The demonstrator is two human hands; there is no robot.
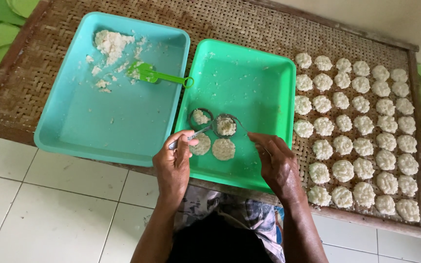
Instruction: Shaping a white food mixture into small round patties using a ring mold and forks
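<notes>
My left hand point(174, 163) grips a metal spoon point(196, 134) by its handle, the bowl reaching toward a ring mould point(226, 125) filled with white rice mash in the green tray point(249, 63). A second ring mould point(200, 118) beside it holds a little mash. My right hand point(277, 163) holds a thin metal handle that runs to the filled ring. Two pressed white discs point(223, 149) lie in the tray just in front of the rings, one partly hidden by my left thumb.
A teal tray point(123, 131) on the left holds leftover mash point(112, 44) and a green scoop point(152, 74). Both trays rest on a woven bamboo rack point(269, 29). Several rows of finished white discs point(356, 131) cover its right side. White floor tiles lie below.
</notes>
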